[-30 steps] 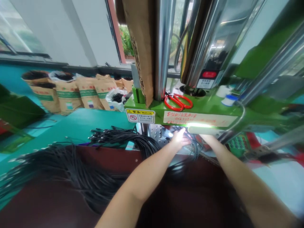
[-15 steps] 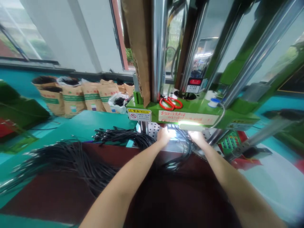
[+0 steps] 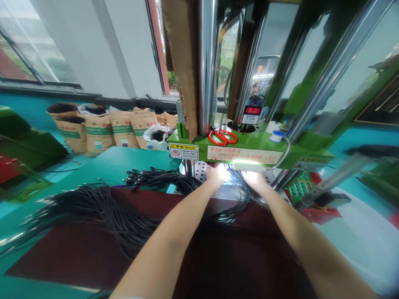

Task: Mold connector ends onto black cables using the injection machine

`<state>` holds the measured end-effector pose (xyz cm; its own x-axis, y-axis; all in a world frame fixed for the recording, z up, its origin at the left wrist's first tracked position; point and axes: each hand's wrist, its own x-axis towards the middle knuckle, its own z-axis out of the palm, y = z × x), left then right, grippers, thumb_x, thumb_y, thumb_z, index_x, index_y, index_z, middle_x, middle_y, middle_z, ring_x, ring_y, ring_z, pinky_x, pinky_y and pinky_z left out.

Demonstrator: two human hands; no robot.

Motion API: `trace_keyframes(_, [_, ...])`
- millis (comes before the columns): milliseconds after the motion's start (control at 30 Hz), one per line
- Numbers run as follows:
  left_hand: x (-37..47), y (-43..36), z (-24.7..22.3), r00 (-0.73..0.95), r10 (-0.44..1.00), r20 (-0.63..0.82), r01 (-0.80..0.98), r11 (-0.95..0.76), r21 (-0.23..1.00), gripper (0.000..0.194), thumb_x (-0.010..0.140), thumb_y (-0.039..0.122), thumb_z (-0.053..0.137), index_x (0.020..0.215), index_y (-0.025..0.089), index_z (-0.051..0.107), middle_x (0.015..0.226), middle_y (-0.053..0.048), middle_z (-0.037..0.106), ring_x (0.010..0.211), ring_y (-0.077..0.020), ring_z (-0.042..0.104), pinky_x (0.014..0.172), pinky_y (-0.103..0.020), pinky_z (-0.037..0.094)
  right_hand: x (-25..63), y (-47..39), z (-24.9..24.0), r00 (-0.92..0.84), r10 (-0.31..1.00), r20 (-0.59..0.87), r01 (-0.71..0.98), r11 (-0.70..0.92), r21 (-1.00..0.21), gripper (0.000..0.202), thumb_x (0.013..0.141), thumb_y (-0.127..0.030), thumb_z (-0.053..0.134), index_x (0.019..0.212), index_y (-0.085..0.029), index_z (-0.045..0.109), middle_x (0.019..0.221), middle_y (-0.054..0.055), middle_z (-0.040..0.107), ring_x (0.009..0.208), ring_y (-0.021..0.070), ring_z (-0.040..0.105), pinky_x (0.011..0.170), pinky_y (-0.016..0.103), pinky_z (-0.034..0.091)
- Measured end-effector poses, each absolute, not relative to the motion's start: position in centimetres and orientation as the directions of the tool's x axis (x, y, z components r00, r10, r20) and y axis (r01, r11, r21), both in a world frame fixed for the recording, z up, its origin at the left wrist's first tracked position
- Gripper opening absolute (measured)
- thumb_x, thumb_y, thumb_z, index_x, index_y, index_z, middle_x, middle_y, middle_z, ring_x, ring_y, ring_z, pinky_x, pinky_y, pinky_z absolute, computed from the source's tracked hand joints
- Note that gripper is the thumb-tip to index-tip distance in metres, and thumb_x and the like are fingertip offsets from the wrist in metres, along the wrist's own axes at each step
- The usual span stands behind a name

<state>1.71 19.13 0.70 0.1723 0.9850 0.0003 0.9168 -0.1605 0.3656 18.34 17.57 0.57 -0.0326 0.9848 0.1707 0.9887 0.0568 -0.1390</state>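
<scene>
Both arms reach under the green press head. My left hand is at the metal mould area, left of some black cables that hang down from it. To the right of those cables is my right hand. Glare from the lamp washes out the fingers of both hands, so what they hold, if anything, cannot be made out. A large bundle of black cables lies on the left, and another bundle lies behind it.
Red-handled scissors and a white-and-blue spool rest on the press head. Metal columns rise above it. Paper sacks stand at the back left. A green button panel is on the right.
The camera view has shifted slightly. My right hand has moved a little left, nearer the cables and under the lamp. My left hand has barely moved.
</scene>
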Motion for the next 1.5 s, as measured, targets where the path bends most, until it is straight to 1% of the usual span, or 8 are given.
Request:
trace_keyframes(133, [3.0, 18.8, 0.8, 0.155, 0.985, 0.078, 0.914, -0.173, 0.367, 0.034, 0.083, 0.038, 0.041, 0.099, 0.016, 0.062, 0.095, -0.012, 0.065, 0.091, -0.0243, 0.06, 0.076, -0.035, 0.046, 17.6, 16.8, 1.2, -0.085, 0.986, 0.145, 0.995, 0.092, -0.046, 0.034, 0.083, -0.023, 0.043, 0.109, -0.012, 0.061, 0.101, 0.014, 0.066, 0.1, 0.0282, 0.057, 0.086, 0.039, 0.042])
trace_keyframes(267, [3.3, 19.1, 0.2, 0.155, 0.984, 0.086, 0.913, -0.176, 0.368, 0.024, 0.079, 0.024, 0.048, 0.093, 0.013, 0.064, 0.088, -0.011, 0.066, 0.085, -0.0218, 0.062, 0.074, -0.031, 0.048, 17.1, 16.9, 0.9, -0.118, 0.983, 0.141, 0.993, 0.118, 0.005, 0.034, 0.084, -0.019, 0.04, 0.11, -0.011, 0.06, 0.102, 0.014, 0.065, 0.1, 0.0252, 0.057, 0.088, 0.034, 0.041])
trace_keyframes(433, [3.5, 19.6, -0.2, 0.165, 0.981, 0.098, 0.912, -0.19, 0.363, 0.027, 0.081, 0.011, 0.04, 0.094, 0.01, 0.064, 0.089, -0.013, 0.065, 0.085, -0.021, 0.061, 0.074, -0.03, 0.048, 16.7, 17.6, -0.1, -0.112, 0.98, 0.163, 0.993, 0.107, 0.04, 0.034, 0.085, -0.015, 0.037, 0.108, -0.008, 0.06, 0.1, 0.015, 0.065, 0.099, 0.0243, 0.057, 0.089, 0.033, 0.04])
trace_keyframes(733, [4.3, 18.8, 1.2, 0.132, 0.982, 0.138, 0.915, -0.174, 0.364, 0.029, 0.082, 0.009, 0.037, 0.092, 0.01, 0.064, 0.093, -0.014, 0.063, 0.096, -0.0224, 0.056, 0.078, -0.032, 0.046, 16.5, 17.8, 0.6, -0.127, 0.973, 0.193, 0.992, 0.123, 0.031, 0.033, 0.084, -0.013, 0.037, 0.104, -0.009, 0.063, 0.104, 0.015, 0.064, 0.099, 0.0246, 0.057, 0.089, 0.035, 0.039])
trace_keyframes(933, [5.4, 17.8, 1.2, 0.111, 0.972, 0.205, 0.906, -0.184, 0.381, 0.029, 0.085, 0.02, 0.037, 0.099, 0.014, 0.062, 0.101, -0.012, 0.061, 0.105, -0.0224, 0.05, 0.085, -0.034, 0.04, 16.5, 17.1, 1.1, -0.197, 0.957, 0.211, 0.98, 0.198, 0.019, 0.034, 0.086, -0.014, 0.035, 0.106, -0.012, 0.062, 0.104, 0.013, 0.064, 0.1, 0.0224, 0.057, 0.089, 0.033, 0.04])
trace_keyframes(1100, [5.6, 18.0, 0.2, 0.18, 0.965, 0.19, 0.906, -0.238, 0.351, 0.024, 0.081, 0.018, 0.044, 0.091, 0.011, 0.064, 0.088, -0.012, 0.064, 0.098, -0.023, 0.052, 0.09, -0.037, 0.035, 16.3, 17.2, 0.4, -0.228, 0.952, 0.206, 0.973, 0.23, 0.011, 0.029, 0.083, -0.018, 0.044, 0.107, -0.015, 0.061, 0.103, 0.01, 0.065, 0.103, 0.022, 0.056, 0.09, 0.031, 0.039])
trace_keyframes(1300, [5.5, 18.2, 0.0, 0.202, 0.956, 0.211, 0.904, -0.265, 0.336, 0.03, 0.085, 0.016, 0.036, 0.096, 0.011, 0.063, 0.098, -0.013, 0.062, 0.103, -0.0236, 0.048, 0.091, -0.036, 0.033, 15.3, 18.0, -0.2, -0.19, 0.956, 0.222, 0.981, 0.192, 0.012, 0.032, 0.088, -0.016, 0.033, 0.1, -0.011, 0.063, 0.099, 0.013, 0.066, 0.095, 0.0226, 0.059, 0.087, 0.032, 0.04])
trace_keyframes(1500, [5.4, 18.3, 0.3, 0.201, 0.955, 0.218, 0.904, -0.266, 0.334, 0.03, 0.085, 0.018, 0.037, 0.101, 0.012, 0.062, 0.101, -0.012, 0.061, 0.104, -0.0236, 0.047, 0.092, -0.035, 0.033, 15.2, 18.3, -0.2, -0.176, 0.96, 0.217, 0.984, 0.177, 0.016, 0.033, 0.088, -0.016, 0.033, 0.103, -0.012, 0.062, 0.097, 0.013, 0.067, 0.096, 0.0224, 0.059, 0.088, 0.032, 0.04])
